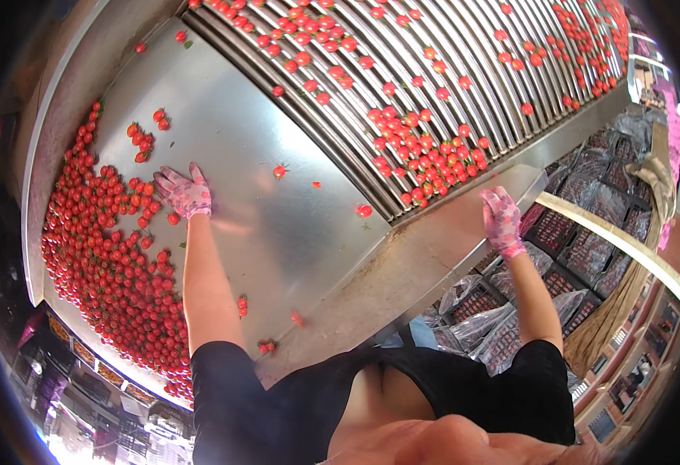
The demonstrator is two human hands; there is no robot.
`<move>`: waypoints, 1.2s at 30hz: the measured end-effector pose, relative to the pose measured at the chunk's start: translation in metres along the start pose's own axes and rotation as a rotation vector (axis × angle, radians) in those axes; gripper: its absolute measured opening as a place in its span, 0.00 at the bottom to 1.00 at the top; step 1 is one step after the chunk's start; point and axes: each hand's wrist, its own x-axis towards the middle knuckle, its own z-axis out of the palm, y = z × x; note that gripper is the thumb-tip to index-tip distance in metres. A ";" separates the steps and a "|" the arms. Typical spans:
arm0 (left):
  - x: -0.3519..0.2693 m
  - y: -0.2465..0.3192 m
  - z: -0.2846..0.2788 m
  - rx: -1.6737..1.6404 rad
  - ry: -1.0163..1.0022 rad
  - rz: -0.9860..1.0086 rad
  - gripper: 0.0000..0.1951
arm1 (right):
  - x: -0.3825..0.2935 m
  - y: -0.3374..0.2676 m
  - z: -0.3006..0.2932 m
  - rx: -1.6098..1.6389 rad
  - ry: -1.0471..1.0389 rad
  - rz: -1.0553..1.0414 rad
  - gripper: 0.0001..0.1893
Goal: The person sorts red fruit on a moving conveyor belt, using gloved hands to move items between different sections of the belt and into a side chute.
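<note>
My left hand [186, 195], in a pink patterned glove, lies palm-down with fingers spread over the sheet-metal tray [293, 250]. Its fingertips are beside the edge of a heap of small red tomatoes [125, 279], and it holds nothing. Up by the metal side wall [410, 267] is my right hand [501, 218], gloved alike, its fingers curled. Whether those fingers grip the wall's edge or are just closed cannot be seen. A dense group of tomatoes [427, 157] sits on the roller conveyor [479, 99], past the tray's edge.
Scattered tomatoes [280, 171] and bits of green leaf dot the tray. A raised metal wall [66, 116] bounds its left side. Right of the conveyor, crates of tomatoes [555, 229] stand under clear plastic film, with a pale curved bar [619, 244] crossing above them.
</note>
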 end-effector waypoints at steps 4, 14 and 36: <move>-0.017 0.064 -0.007 -0.605 -0.190 0.297 0.33 | 0.004 -0.018 -0.004 0.095 0.141 0.064 0.12; -0.262 0.400 -0.135 -0.788 -0.245 1.776 0.32 | 0.005 -0.016 -0.010 0.178 0.114 0.148 0.13; -0.219 0.428 -0.151 -0.565 -0.606 1.222 0.17 | 0.006 -0.017 -0.011 0.265 0.215 0.135 0.11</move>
